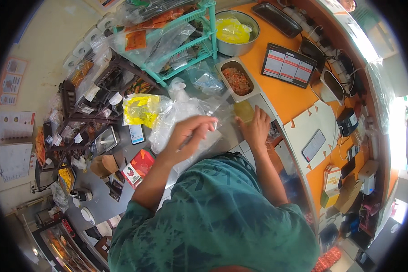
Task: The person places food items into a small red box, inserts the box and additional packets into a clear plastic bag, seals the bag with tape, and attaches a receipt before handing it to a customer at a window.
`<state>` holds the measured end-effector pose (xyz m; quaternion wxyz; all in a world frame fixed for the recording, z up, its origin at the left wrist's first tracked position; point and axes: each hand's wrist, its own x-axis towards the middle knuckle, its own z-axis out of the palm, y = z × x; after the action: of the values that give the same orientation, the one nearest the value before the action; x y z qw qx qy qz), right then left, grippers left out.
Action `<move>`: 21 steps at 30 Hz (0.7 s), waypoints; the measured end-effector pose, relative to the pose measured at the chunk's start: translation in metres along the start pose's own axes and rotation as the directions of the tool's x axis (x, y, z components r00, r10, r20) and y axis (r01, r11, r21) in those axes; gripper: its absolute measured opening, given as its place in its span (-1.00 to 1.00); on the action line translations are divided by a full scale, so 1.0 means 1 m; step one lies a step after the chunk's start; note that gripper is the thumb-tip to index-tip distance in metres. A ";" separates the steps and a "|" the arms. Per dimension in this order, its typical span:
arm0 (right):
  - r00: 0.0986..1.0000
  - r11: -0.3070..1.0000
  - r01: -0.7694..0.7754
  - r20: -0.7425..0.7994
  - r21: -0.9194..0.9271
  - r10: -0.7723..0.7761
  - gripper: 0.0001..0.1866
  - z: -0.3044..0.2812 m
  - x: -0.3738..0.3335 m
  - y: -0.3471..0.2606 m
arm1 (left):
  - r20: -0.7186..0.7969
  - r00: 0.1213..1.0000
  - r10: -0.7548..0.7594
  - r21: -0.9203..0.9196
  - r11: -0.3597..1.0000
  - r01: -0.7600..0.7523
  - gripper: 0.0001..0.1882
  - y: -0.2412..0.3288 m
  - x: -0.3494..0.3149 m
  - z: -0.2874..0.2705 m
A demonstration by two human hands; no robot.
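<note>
My left hand (186, 137) is raised over the metal counter with its fingers curled together. A small whitish bit shows at its fingertips, too small to name. My right hand (257, 128) is closed around the side of a small yellowish translucent tub (244, 110) on the counter. Just beyond the tub stands a rectangular steel pan (236, 80) of chopped orange-and-pale food. Crumpled clear plastic bags (170, 121) lie left of my left hand, with a yellow packet (141, 110) beside them.
A teal tiered rack (186, 68) full of packets stands at the back, beside a round metal pot (247, 43). On the orange counter at right are a tablet (289, 65) and a phone (313, 145). A red box (139, 167) and another phone (137, 133) lie at left.
</note>
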<state>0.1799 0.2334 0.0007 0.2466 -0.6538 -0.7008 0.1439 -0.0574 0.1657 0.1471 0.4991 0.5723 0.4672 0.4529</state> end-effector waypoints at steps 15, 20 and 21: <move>0.957 0.938 0.259 0.072 0.228 -0.282 -0.70 0.043 0.092 -0.071 | -0.442 0.884 0.151 0.546 0.827 0.132 -0.47 -0.071 -0.066 -0.030; 0.869 0.918 0.386 0.301 0.087 -0.393 -0.67 0.058 0.115 -0.144 | -0.414 0.835 0.363 0.840 0.506 0.197 -0.26 -0.087 -0.060 -0.041; 0.857 0.863 0.425 0.187 0.274 -0.481 -0.64 0.059 0.116 -0.161 | -0.473 0.834 0.284 0.815 0.502 0.291 -0.17 -0.090 -0.057 -0.036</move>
<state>0.0096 0.3386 0.0545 0.2552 -0.4142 -0.8401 0.2399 -0.1090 0.1211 0.0580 -0.0111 0.5856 0.7528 0.3006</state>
